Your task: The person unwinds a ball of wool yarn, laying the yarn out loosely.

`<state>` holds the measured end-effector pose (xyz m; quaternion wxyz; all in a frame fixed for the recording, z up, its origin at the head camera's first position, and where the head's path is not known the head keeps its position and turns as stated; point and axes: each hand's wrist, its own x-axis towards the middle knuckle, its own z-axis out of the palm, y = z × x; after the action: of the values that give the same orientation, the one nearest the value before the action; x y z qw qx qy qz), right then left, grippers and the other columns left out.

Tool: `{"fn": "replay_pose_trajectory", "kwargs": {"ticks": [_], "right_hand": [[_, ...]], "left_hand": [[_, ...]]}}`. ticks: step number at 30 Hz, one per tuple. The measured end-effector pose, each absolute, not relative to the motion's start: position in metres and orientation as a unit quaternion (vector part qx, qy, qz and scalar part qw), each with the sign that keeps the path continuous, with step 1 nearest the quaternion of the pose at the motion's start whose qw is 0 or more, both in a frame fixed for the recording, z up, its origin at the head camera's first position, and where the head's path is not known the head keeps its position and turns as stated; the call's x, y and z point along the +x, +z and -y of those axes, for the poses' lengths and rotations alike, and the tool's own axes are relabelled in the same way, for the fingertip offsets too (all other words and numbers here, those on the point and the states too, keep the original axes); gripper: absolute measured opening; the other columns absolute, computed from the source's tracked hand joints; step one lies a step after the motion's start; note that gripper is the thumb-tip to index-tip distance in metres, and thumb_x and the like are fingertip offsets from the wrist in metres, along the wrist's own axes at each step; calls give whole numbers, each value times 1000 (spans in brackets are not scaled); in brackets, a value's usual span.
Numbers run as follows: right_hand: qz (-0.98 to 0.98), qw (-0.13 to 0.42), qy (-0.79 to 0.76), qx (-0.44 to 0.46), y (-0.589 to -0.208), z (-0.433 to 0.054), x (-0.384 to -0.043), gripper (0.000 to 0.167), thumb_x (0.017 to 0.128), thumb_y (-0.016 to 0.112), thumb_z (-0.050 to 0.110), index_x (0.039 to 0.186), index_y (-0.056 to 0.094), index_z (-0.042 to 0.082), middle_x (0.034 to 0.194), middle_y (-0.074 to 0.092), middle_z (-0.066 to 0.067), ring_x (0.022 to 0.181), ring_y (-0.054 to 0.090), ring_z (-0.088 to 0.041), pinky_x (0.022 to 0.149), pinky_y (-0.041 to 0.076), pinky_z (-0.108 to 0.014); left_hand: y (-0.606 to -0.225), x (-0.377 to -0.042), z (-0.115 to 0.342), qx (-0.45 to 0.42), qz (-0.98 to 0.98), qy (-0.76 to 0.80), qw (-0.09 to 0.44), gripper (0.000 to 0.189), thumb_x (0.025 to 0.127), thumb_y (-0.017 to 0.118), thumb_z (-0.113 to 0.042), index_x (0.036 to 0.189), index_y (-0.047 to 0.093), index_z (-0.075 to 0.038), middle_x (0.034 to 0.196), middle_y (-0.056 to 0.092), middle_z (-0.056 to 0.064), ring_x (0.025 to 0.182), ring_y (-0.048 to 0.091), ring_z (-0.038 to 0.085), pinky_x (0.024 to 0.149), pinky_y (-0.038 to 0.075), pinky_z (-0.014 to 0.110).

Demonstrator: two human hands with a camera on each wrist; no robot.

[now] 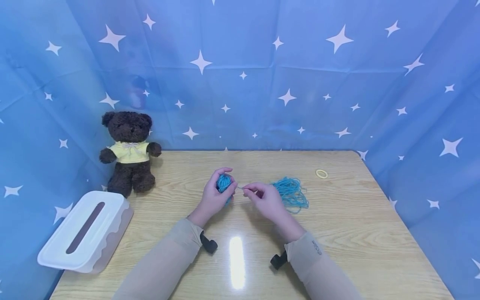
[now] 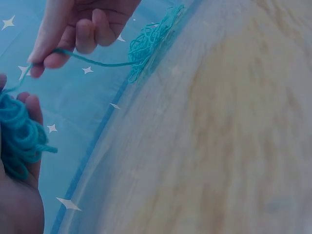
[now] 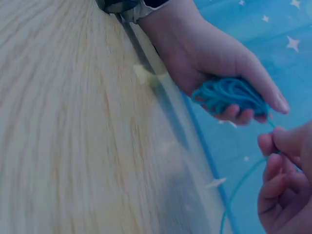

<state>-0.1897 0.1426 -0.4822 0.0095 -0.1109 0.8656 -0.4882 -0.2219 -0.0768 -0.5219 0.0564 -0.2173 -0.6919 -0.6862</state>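
My left hand (image 1: 214, 196) grips a bundle of blue yarn (image 1: 223, 182), its fingers and thumb curled round the loops. In the left wrist view a short yarn end pokes out of this bundle (image 2: 22, 131). Close by on the right, my right hand (image 1: 265, 200) pinches the strand between thumb and forefinger. A short stretch of yarn (image 1: 240, 187) runs between the two hands. From the right hand the strand (image 2: 100, 63) continues to a loose pile of blue yarn (image 1: 290, 192), which lies on the table just beyond that hand.
A pale yellow ring (image 1: 321, 173) lies at the table's back right. On the left, a brown teddy bear (image 1: 131, 152) in a yellow top sits behind a white lidded box (image 1: 84, 229) with a slot. Starry blue curtains surround the wooden table (image 1: 356, 233).
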Motion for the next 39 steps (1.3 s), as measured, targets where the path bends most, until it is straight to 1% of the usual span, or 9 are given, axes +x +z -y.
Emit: {"fn": "replay_pose_trajectory", "kwargs": {"ticks": [6, 12, 17, 22, 26, 30, 33, 37, 39], "right_hand": [[-872, -1, -480, -96, -477, -164, -184, 20, 108, 74, 35, 118, 82, 20, 97, 79, -12, 69, 59, -16, 57, 47, -26], [-869, -6, -481, -113, -476, -189, -181, 15, 107, 75, 30, 114, 82, 19, 87, 74, -10, 66, 54, -12, 58, 46, -25], [-868, -3, -484, -116, -475, -206, -180, 18, 106, 76, 27, 116, 82, 13, 100, 76, -8, 68, 52, -10, 59, 46, -24], [-876, -20, -466, -118, -478, -223, -180, 17, 107, 75, 27, 116, 81, 14, 102, 75, -8, 72, 55, -11, 63, 48, -24], [-886, -43, -445, -120, -482, -237, -181, 16, 107, 75, 25, 113, 82, 12, 97, 73, -4, 73, 55, -13, 63, 48, -25], [-894, -51, -431, -110, -484, -251, -181, 19, 107, 75, 25, 114, 82, 9, 91, 69, -5, 71, 54, -14, 61, 47, -27], [-900, -52, -422, -97, -485, -260, -180, 20, 107, 75, 26, 115, 82, 10, 89, 68, -5, 69, 54, -13, 59, 47, -27], [-901, -53, -422, -83, -485, -271, -179, 20, 106, 76, 27, 115, 83, 10, 95, 74, -5, 72, 57, -10, 61, 50, -26], [-902, -56, -422, -77, -485, -276, -178, 19, 106, 76, 26, 114, 82, 10, 97, 75, -6, 74, 58, -9, 63, 50, -25]], "left_hand": [[-522, -220, 78, -197, 690, -692, 76, 43, 107, 71, -8, 147, 56, -13, 108, 69, 14, 76, 72, 13, 63, 66, 33], [-519, -220, 79, -192, 694, -687, 100, 36, 108, 68, -8, 143, 59, -8, 107, 70, 15, 79, 73, 11, 71, 65, 28], [-519, -221, 80, -202, 689, -688, 107, 31, 110, 64, -5, 141, 58, -4, 104, 68, 25, 75, 71, 11, 69, 63, 25], [-520, -222, 80, -211, 694, -680, 108, 29, 111, 61, -4, 139, 57, 0, 100, 63, 21, 69, 64, 10, 61, 58, 25], [-519, -222, 80, -226, 696, -677, 82, 37, 107, 53, 2, 144, 52, 2, 112, 60, 29, 79, 61, 13, 67, 56, 23], [-517, -221, 81, -244, 689, -680, 56, 47, 102, 48, 8, 149, 47, 6, 125, 61, 37, 100, 66, 31, 86, 56, 22], [-517, -221, 80, -235, 694, -679, 51, 44, 108, 51, 3, 151, 48, 3, 122, 71, 30, 111, 70, 37, 96, 55, 20], [-516, -221, 79, -204, 702, -681, 39, 43, 112, 61, -11, 154, 52, -11, 113, 78, 21, 101, 77, 38, 91, 64, 26], [-515, -221, 79, -195, 702, -684, 30, 45, 112, 63, -14, 156, 52, -15, 113, 77, 20, 97, 79, 39, 88, 68, 31]]}}
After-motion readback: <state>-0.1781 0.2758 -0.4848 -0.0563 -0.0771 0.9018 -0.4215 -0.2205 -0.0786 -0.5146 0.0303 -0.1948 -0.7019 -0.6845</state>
